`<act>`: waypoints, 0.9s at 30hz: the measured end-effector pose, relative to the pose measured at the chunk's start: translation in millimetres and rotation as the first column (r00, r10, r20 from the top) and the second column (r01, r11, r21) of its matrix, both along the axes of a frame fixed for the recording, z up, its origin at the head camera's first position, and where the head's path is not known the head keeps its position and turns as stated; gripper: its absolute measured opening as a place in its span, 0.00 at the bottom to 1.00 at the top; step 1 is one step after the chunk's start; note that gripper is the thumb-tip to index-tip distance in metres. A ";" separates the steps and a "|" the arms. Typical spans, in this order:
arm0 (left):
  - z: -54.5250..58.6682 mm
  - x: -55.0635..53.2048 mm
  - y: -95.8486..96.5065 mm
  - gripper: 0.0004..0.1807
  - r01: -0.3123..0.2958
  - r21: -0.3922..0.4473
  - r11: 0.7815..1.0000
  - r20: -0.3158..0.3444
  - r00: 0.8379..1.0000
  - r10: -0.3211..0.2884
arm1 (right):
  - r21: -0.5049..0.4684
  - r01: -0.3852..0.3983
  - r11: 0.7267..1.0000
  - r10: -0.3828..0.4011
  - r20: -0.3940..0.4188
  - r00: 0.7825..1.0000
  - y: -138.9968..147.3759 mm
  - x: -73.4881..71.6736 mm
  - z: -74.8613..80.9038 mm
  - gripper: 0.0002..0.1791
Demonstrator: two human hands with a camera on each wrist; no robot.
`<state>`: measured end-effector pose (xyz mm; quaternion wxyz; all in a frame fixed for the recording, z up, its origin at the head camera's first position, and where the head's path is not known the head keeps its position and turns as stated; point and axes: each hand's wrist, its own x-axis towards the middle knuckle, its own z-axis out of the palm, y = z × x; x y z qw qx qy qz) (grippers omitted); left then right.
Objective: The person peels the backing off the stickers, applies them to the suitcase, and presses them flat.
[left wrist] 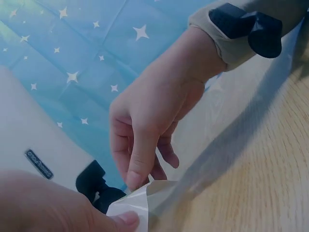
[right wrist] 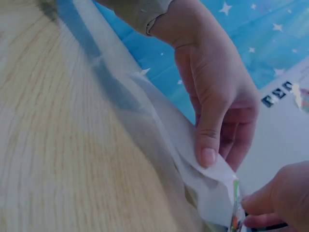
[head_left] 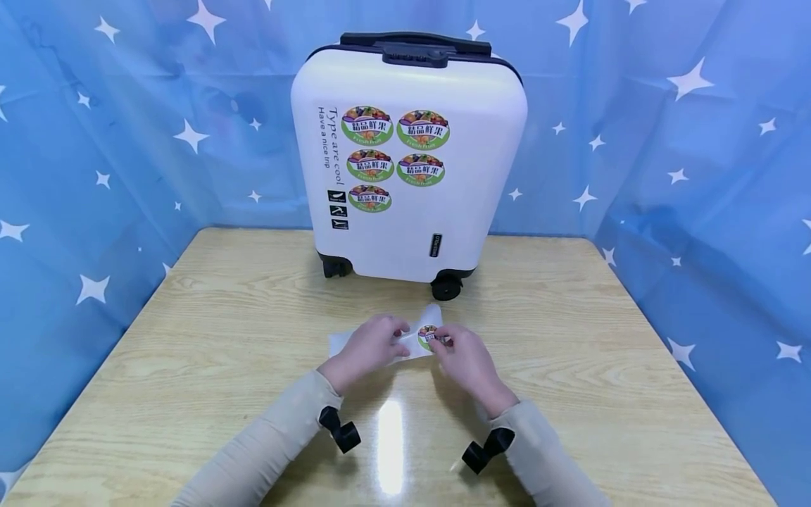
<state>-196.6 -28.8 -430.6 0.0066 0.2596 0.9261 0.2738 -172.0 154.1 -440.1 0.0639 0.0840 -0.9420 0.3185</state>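
A strip of white backing paper bends up off the table between the two hands. Near its right end sits an oval fruit sticker with a green lower border. My left hand pinches the strip left of the sticker, thumb on the near face, as the right wrist view shows of the paper. My right hand pinches the sticker's right edge between thumb and fingertips. In the left wrist view the right hand reaches down to the paper's edge.
Behind the hands a white suitcase stands upright on black wheels. Several matching oval stickers are on its upper front, right of printed lettering. Blue star-patterned curtains surround the wooden table.
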 end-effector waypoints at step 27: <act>21.3 5.8 0.9 0.15 0.015 0.098 0.995 -0.006 1.000 -0.015 | -0.203 -0.116 0.972 0.102 -0.078 0.992 1.6 2.7 4.4 0.15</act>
